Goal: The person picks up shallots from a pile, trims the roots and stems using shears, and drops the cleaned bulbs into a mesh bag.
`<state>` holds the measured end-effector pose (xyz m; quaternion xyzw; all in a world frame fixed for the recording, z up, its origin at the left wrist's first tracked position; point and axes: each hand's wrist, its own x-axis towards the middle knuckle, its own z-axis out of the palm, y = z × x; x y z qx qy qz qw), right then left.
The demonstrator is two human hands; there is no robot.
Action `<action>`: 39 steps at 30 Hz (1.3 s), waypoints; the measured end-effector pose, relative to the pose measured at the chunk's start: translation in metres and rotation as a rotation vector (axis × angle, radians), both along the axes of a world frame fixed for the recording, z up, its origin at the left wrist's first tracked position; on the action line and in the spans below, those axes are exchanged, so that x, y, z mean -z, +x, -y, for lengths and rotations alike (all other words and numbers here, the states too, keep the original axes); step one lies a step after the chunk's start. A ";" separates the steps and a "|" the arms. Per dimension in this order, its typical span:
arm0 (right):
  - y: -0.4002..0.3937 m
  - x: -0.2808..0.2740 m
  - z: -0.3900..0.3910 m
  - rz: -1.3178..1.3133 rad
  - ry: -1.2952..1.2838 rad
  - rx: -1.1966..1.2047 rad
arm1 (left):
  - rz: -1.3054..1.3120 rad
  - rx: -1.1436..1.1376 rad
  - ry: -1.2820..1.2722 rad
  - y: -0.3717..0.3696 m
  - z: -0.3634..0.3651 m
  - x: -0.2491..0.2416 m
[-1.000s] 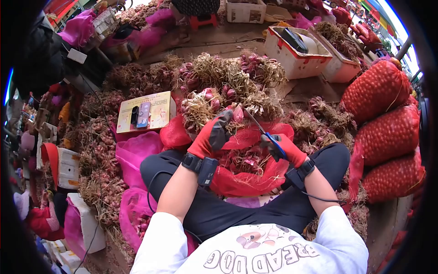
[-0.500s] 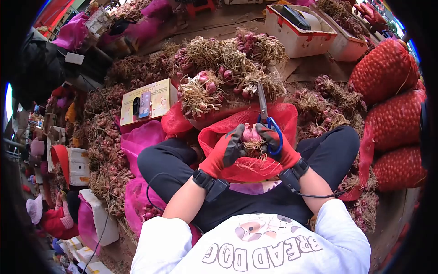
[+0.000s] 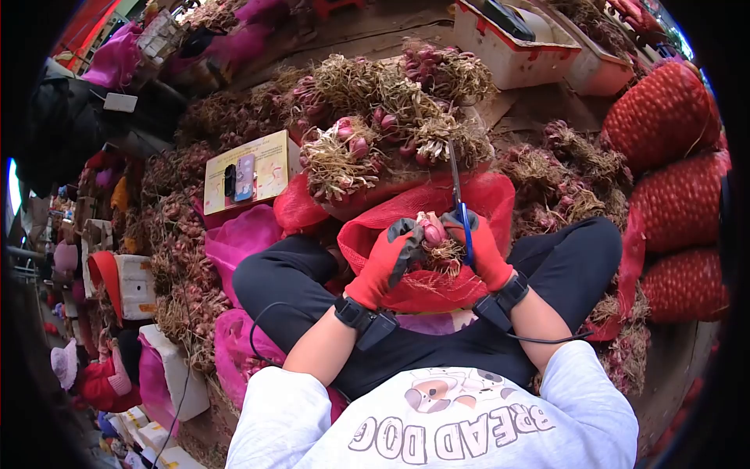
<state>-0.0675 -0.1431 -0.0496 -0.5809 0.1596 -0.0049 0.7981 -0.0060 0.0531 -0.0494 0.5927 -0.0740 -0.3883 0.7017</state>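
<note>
My left hand (image 3: 391, 256), in a red glove with dark fingertips, closes around the side of a small bunch of shallots (image 3: 432, 231). Pink bulbs show at its top and dry roots (image 3: 445, 256) hang below. On the other side, my right hand (image 3: 486, 248) wears a matching glove and grips blue-handled scissors (image 3: 466, 228), its fingertips against the same bunch. The scissor blades point away from me, up toward the heap. Beneath both hands lies an open red mesh bag (image 3: 359, 234) between my crossed legs.
A heap of shallots with dry stalks (image 3: 398, 102) lies ahead. Left of it stands a cardboard box (image 3: 266, 168) carrying a phone (image 3: 244, 178). Full red mesh sacks (image 3: 664, 117) are stacked at right, white foam boxes (image 3: 519, 59) behind. Pink mesh bags (image 3: 242, 234) lie left.
The bunch has turned slightly between my hands, and the scissors now appear more edge-on and upright. My left hand has shifted a little to the right. The whole view has moved slightly.
</note>
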 end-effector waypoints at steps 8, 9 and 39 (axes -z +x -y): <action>0.002 -0.045 -0.021 0.016 -0.038 -0.063 | 0.748 -0.186 0.420 -0.019 0.017 -0.023; 0.002 -0.042 -0.019 0.029 -0.049 -0.074 | 0.738 -0.173 0.408 -0.020 0.017 -0.022; 0.007 -0.009 0.001 0.049 -0.138 0.148 | 0.195 -0.085 -0.052 -0.021 0.027 -0.003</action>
